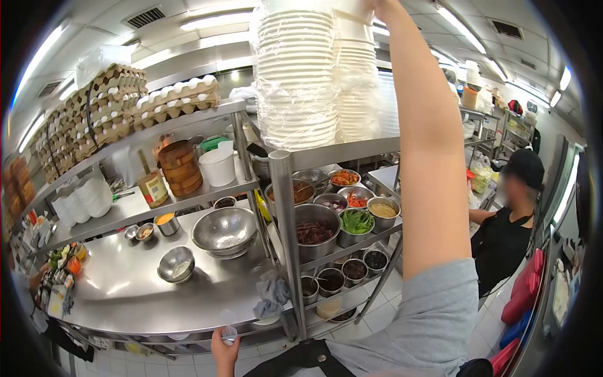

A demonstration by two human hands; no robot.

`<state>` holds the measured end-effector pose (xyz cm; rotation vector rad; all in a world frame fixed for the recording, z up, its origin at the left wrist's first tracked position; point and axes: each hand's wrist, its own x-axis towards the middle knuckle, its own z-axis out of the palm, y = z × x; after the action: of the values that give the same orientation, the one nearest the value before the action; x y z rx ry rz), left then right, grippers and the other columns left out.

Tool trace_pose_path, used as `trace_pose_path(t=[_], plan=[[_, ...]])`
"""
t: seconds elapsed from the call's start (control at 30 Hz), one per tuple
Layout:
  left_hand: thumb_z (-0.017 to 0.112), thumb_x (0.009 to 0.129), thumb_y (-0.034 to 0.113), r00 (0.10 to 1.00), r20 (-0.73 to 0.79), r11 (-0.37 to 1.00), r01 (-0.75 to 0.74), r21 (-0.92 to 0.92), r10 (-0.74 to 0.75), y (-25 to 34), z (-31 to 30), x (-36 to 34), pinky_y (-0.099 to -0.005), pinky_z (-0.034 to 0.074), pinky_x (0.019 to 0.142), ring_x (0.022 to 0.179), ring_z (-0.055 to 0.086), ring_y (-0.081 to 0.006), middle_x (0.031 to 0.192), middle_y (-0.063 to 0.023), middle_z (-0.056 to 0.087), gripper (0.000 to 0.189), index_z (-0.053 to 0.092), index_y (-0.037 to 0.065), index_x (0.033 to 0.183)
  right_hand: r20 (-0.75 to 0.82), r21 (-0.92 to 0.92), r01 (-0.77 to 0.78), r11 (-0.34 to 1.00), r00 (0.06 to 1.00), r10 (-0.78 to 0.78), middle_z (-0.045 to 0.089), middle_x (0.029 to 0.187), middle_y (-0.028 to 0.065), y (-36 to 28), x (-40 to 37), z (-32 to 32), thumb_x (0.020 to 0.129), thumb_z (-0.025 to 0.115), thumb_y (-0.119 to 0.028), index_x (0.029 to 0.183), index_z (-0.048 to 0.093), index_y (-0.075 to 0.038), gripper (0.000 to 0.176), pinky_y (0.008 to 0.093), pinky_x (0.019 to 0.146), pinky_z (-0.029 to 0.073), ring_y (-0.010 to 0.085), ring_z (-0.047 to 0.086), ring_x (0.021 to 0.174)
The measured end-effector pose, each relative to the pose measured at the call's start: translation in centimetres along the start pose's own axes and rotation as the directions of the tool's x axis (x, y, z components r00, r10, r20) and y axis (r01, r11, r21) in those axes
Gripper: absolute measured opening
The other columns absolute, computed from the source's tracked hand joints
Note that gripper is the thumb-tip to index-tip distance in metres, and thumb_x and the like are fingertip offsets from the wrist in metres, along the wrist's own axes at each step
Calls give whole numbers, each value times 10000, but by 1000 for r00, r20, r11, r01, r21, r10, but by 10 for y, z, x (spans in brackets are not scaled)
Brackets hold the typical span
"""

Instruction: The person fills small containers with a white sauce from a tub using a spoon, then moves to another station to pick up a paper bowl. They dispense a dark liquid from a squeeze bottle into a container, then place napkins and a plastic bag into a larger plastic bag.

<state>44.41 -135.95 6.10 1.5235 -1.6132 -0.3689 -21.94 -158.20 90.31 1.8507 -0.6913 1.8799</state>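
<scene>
Low at the bottom, beside the steel table's front edge, my left hand (223, 352) is closed around a small clear plastic cup (230, 334). A clear, round lid-like piece shows just above the cup. My right arm stretches up across the view to the tall stacks of white containers. Only a bit of my right hand (378, 5) shows at the top edge, right at the upper white containers (355, 28); its fingers are hidden. Next to them rises a plastic-wrapped stack of white bowls (295, 75).
Egg trays (94, 113) fill the upper left shelf. Metal bowls (225, 231) and a grey cloth (272, 295) lie on the steel table (125, 276). Food pots (317, 231) crowd the rack at centre. A co-worker in a black cap (512, 213) stands at right; another person is at far left.
</scene>
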Motion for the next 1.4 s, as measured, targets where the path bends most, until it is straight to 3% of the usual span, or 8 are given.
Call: trace_pose_path(t=[0.07,0.27,0.3,0.5,0.8,0.97,1.13,1.4], plan=[[873,675,143,1000,-11,1000,-2,5,2,-8,-2,-12,-447,518,896,1028,652,-390,1089,-183,672,551,618,29,1150,-215,679,213,703,973,-87,657,953,69,16,2,0,971,635,-241,1120,690,-80,227,384,759,528,221,627,891],[885,651,127,995,-89,997,-39,-63,34,-40,7,-39,-432,521,878,980,660,-373,1040,-165,683,550,629,31,1128,-167,-328,313,891,910,-381,566,1446,208,-162,-94,-10,1043,489,-163,1308,574,17,332,460,957,550,349,665,1137],[883,653,126,997,-71,996,-12,-85,6,-45,8,-40,-433,521,880,984,660,-374,1046,-165,682,547,629,34,1129,-151,260,290,921,954,-258,548,1466,199,-178,-113,-5,1061,469,-184,1343,556,15,356,466,1029,499,344,607,1221],[869,692,162,999,51,995,-15,-103,20,-30,-19,-25,-450,525,895,1036,658,-392,1092,-168,681,541,621,48,1159,236,835,-278,-476,961,-146,418,1580,173,-205,-242,46,1097,432,-313,1505,428,-8,509,489,1251,295,317,378,1473],[828,772,176,993,32,992,-115,-49,116,-74,-145,-1,-455,529,903,1077,640,-401,1140,-178,666,498,613,56,1204,334,929,-318,-190,941,54,360,1601,222,-327,-372,205,1094,418,-241,1512,392,27,497,559,1261,231,347,323,1497],[830,777,172,999,26,999,31,45,-32,-160,-243,-49,-450,532,893,1093,631,-402,1158,-168,659,541,588,75,1251,848,364,-773,-519,46,527,335,1611,223,-470,-587,420,1096,407,-234,1520,362,26,500,571,1251,254,378,326,1493],[835,772,163,972,-115,971,216,105,-204,-229,-336,-96,-437,540,882,1077,652,-381,1149,-151,667,565,581,78,1269,998,59,167,-984,8,61,283,1634,211,-581,-714,585,1130,292,-264,1559,277,-35,487,749,1200,177,445,246,1514],[845,756,161,762,-415,804,585,111,-497,-325,-487,-127,-411,546,870,1042,671,-354,1130,-144,683,539,618,55,1233,995,36,142,-989,-100,22,277,1621,230,-678,-767,818,1134,267,-285,1532,282,-28,474,777,1168,253,472,253,1500]])
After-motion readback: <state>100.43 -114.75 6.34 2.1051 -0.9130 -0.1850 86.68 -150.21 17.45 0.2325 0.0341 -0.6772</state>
